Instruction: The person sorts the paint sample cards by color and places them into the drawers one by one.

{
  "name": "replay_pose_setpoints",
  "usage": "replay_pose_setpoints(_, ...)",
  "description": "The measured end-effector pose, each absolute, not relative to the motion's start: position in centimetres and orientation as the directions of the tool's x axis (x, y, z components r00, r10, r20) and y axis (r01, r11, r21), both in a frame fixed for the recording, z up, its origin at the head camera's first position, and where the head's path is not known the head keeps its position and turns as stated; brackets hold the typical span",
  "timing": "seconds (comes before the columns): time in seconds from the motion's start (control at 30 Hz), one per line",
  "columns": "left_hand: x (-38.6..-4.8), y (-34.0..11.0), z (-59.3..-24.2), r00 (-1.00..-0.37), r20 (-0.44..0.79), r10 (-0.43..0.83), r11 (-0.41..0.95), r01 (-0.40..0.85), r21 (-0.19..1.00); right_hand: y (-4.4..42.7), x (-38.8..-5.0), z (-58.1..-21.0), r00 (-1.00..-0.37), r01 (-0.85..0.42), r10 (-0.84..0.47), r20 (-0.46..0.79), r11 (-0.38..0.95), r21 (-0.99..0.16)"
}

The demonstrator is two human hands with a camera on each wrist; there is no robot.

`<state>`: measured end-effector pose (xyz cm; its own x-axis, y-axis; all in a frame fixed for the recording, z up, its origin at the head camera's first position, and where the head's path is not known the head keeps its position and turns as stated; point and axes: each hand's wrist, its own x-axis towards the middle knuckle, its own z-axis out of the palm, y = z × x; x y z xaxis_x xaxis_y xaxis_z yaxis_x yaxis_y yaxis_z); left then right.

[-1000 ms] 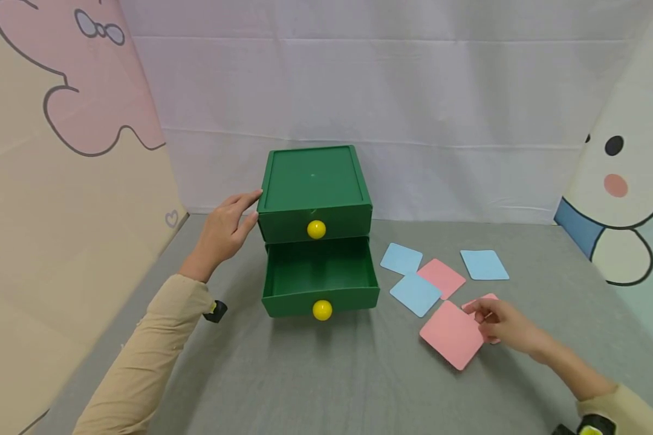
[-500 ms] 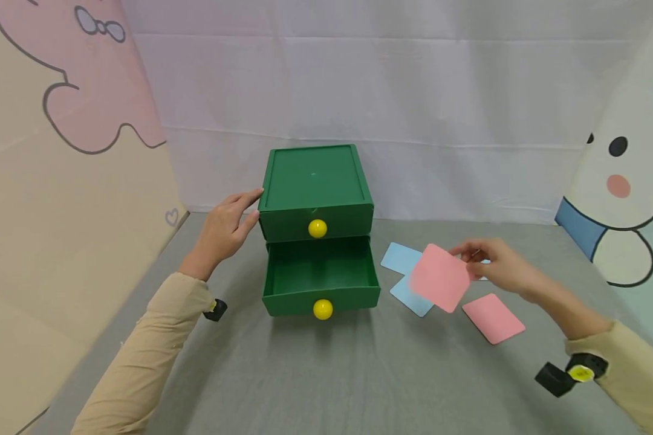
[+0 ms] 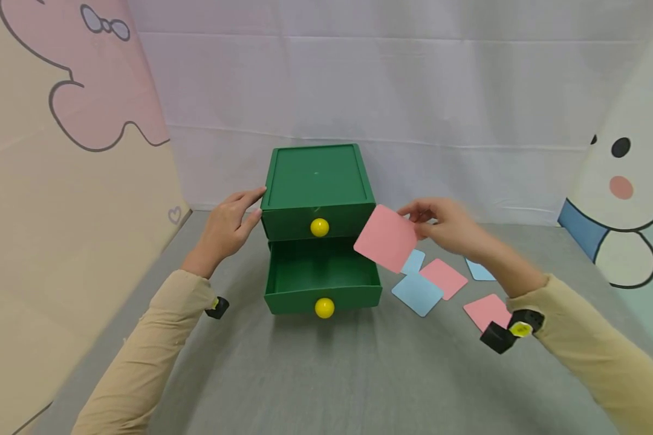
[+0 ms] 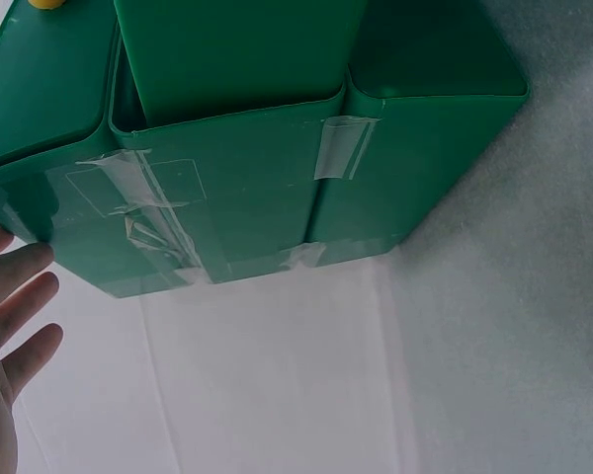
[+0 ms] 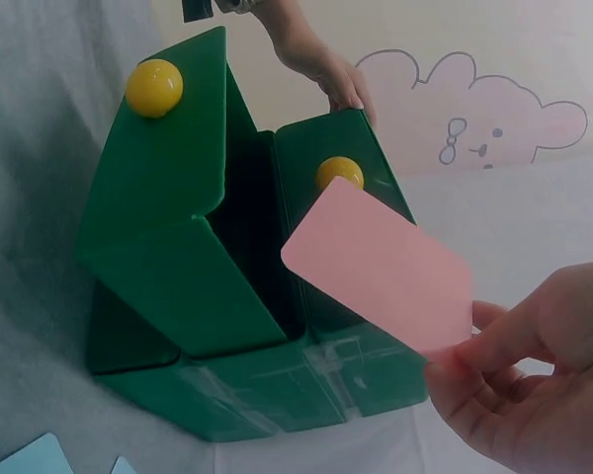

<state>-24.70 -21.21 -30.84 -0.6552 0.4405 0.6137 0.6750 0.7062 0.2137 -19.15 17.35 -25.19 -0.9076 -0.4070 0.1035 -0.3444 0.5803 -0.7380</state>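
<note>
My right hand (image 3: 446,226) pinches a square pink card (image 3: 386,238) by its corner, in the air at the right front of a green drawer unit (image 3: 315,178). The right wrist view shows this card (image 5: 381,262) between thumb and fingers, near a drawer's yellow knob. A lower drawer (image 3: 294,302) is pulled out, and nothing shows on the visible part of its floor. My left hand (image 3: 225,229) touches the unit's left side with its fingertips. In the left wrist view, the fingers (image 4: 15,281) look fairly straight along the unit's top edge. Clear tape joins the tiers.
On the grey tabletop (image 3: 326,380), right of the unit, lie blue cards (image 3: 418,294) and pink cards (image 3: 443,279), some overlapping. My right forearm partly covers others. A white cloth (image 3: 413,90) hangs behind, with patterned panels at both sides.
My right hand has lifted the pink card off the table and carried it left and away from me to the drawer unit. The left hand has stayed in place.
</note>
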Motion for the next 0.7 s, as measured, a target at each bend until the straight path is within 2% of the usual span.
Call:
replay_pose_setpoints(0.37, -24.7, -21.2, -30.9, -0.647, 0.623, 0.44, 0.705, 0.678, 0.207, 12.7, -20.4, -26.8, -0.859, -0.434, -0.478, 0.183, 0.491, -0.755)
replay_pose_setpoints(0.7, -24.8, -21.2, -31.0, -0.639, 0.629, 0.442, 0.698, 0.685, 0.206, 10.5, -20.7, -28.8, -0.813, -0.491, -0.567, 0.133, 0.543, -0.681)
